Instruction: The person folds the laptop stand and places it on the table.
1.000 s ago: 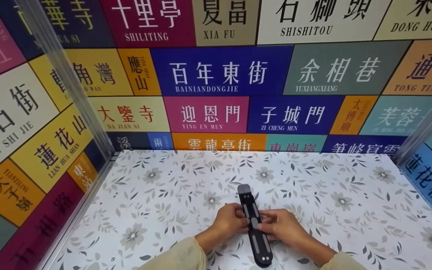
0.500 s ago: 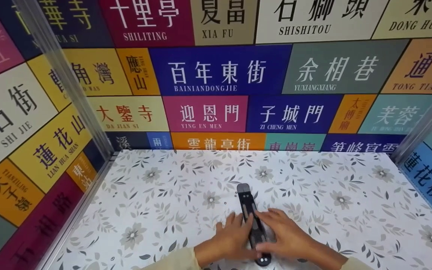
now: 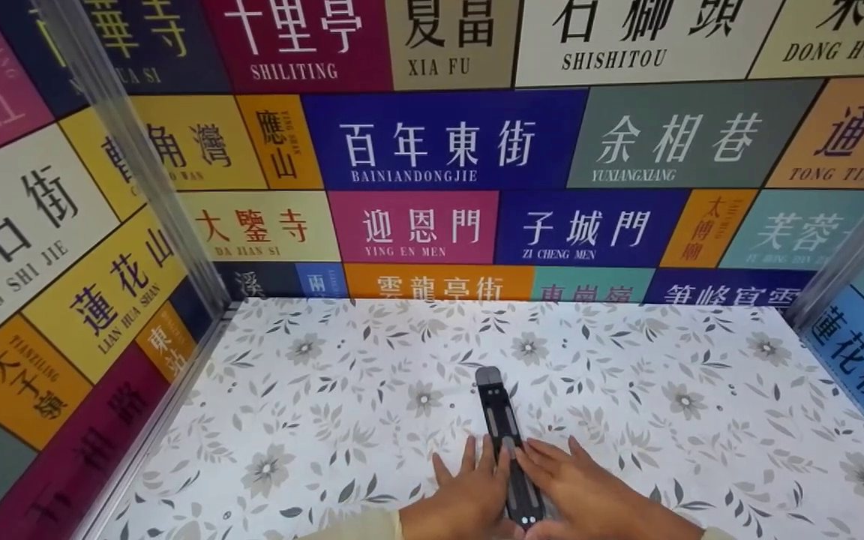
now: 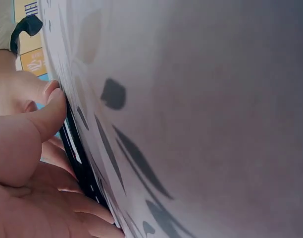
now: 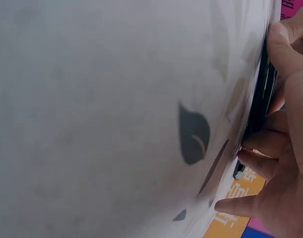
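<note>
A slim black folding bar (image 3: 497,409) with grey strips and a rounded grey tip lies on the tabletop, slightly slanted, its far end pointing away from me. My left hand (image 3: 466,491) rests along its left side, fingers spread and mostly straight. From the right, my right hand (image 3: 589,491) touches its near half with extended fingers. Both thumbs come together at the near end. In the left wrist view the bar (image 4: 78,148) runs as a thin dark edge beside the fingers. Its dark edge (image 5: 260,94) also shows by the right thumb in the right wrist view.
White cloth with grey flowers and leaves covers the table (image 3: 327,375). Behind it stands a wall (image 3: 439,142) of coloured street-name panels, which continues along both sides. Clear plastic-like corner strips (image 3: 132,150) rise at the left and right.
A second ago both hands held the bar's middle from its sides. They have since slid toward its near end, with fingers spreading and straightening. The bar stays nearly in place.
</note>
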`<control>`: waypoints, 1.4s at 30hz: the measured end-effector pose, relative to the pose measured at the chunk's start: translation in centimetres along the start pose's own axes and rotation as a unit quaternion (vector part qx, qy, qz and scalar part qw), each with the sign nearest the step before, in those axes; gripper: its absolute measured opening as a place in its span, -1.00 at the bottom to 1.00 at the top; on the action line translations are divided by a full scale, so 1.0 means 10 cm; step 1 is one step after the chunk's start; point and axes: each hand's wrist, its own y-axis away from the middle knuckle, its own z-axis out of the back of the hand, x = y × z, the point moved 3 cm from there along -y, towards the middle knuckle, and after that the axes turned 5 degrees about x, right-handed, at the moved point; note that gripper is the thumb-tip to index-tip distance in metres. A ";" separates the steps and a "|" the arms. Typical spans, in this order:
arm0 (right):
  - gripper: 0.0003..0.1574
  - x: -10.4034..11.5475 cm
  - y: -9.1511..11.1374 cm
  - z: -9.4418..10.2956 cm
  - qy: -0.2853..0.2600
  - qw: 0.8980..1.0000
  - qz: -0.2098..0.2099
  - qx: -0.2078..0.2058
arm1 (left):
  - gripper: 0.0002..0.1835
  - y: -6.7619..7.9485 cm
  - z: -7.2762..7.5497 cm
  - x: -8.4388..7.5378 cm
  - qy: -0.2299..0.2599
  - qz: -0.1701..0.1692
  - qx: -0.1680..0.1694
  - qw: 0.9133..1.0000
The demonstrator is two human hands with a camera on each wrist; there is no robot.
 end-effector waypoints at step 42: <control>0.35 -0.26 -0.46 0.20 -0.063 0.977 -0.190 0.073 | 0.21 -0.53 0.55 0.24 -0.022 -0.026 0.001 0.999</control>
